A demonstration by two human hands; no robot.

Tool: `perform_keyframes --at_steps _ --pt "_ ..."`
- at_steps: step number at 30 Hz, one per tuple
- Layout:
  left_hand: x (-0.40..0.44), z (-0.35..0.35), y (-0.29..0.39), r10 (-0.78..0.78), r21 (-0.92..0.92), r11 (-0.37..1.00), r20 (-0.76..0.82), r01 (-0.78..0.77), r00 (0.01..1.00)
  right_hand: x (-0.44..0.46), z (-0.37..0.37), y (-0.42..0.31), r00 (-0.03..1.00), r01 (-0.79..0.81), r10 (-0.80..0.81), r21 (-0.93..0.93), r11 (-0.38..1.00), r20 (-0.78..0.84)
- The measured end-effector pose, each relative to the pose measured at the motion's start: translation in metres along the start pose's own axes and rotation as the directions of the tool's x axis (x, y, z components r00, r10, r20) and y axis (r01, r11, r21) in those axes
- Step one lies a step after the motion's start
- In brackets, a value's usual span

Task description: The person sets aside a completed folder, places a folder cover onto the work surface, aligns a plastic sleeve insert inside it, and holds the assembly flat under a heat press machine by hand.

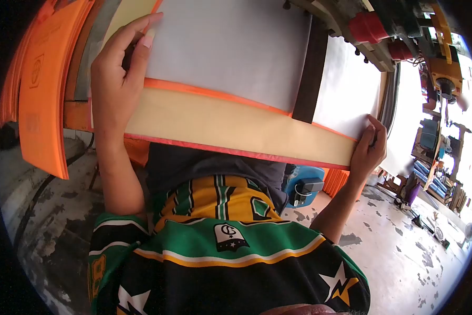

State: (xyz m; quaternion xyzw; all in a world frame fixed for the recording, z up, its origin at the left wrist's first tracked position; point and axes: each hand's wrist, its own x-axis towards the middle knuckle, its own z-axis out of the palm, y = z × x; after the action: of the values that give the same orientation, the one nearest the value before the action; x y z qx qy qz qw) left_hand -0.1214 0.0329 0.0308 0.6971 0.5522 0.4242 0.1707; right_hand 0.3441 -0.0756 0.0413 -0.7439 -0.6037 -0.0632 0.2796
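A white sheet with an orange border (230,58) lies over a cream board with a red front edge (236,126). My left hand (115,73) is at the sheet's upper left, thumb and forefinger pinched at its orange edge. At the right front corner, my right hand (370,144) has its fingers curled closed on the sheet's edge; its thumb is partly hidden. A dark flat bar (310,68) crosses the sheet from the machine side toward me.
A machine with red knobs (370,27) and a metal frame overhangs the far right. Stacked orange printed covers (44,94) stand at the left. Below the board are a blue stool (299,184) with a black device and more orange sheets (335,182). Cluttered shelves (430,173) are at right.
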Motion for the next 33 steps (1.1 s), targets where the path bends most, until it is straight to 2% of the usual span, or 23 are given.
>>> perform_keyframes --at_steps 7,9,11,16,18,20,23,28,31,33 --pt "0.0 -0.005 0.005 -0.031 -0.029 0.999 -0.001 0.031 1.0 0.001 -0.002 -0.004 1.0 -0.022 0.022 -0.023 1.0 0.005" --pt "-0.001 -0.008 0.009 -0.11 -0.046 0.993 0.056 0.113 0.992 0.002 -0.004 -0.008 1.0 -0.01 0.01 -0.028 1.0 0.0" --pt "0.001 -0.009 0.014 -0.089 -0.026 0.996 0.037 0.09 0.995 0.002 -0.007 -0.014 0.996 -0.078 0.078 -0.006 0.997 0.031" --pt "0.004 -0.011 0.018 -0.017 -0.021 1.0 -0.016 0.017 1.0 0.002 -0.006 -0.008 0.999 -0.046 0.047 -0.032 0.998 0.024" --pt "0.005 -0.018 0.026 -0.076 -0.047 0.996 0.057 0.079 0.995 0.004 -0.011 -0.013 0.999 -0.035 0.035 -0.03 0.999 0.017" --pt "0.006 -0.021 0.028 -0.08 -0.074 0.994 0.045 0.084 0.996 0.005 -0.014 -0.02 0.994 -0.093 0.095 -0.056 0.994 0.046" --pt "0.004 -0.017 0.022 -0.102 -0.126 0.986 0.052 0.108 0.993 0.002 -0.008 -0.018 0.997 -0.066 0.071 -0.105 0.992 0.036" --pt "0.002 -0.026 0.024 -0.134 -0.11 0.983 0.139 0.15 0.981 -0.001 -0.014 -0.018 0.98 -0.159 0.175 -0.159 0.974 0.094" --pt "0.005 -0.027 0.025 -0.152 -0.12 0.977 0.173 0.174 0.973 -0.001 -0.011 -0.017 0.986 -0.132 0.145 -0.153 0.979 0.081" --pt "0.006 -0.029 0.025 -0.202 -0.142 0.961 0.224 0.237 0.953 -0.002 -0.013 -0.017 0.974 -0.172 0.2 -0.228 0.958 0.106"
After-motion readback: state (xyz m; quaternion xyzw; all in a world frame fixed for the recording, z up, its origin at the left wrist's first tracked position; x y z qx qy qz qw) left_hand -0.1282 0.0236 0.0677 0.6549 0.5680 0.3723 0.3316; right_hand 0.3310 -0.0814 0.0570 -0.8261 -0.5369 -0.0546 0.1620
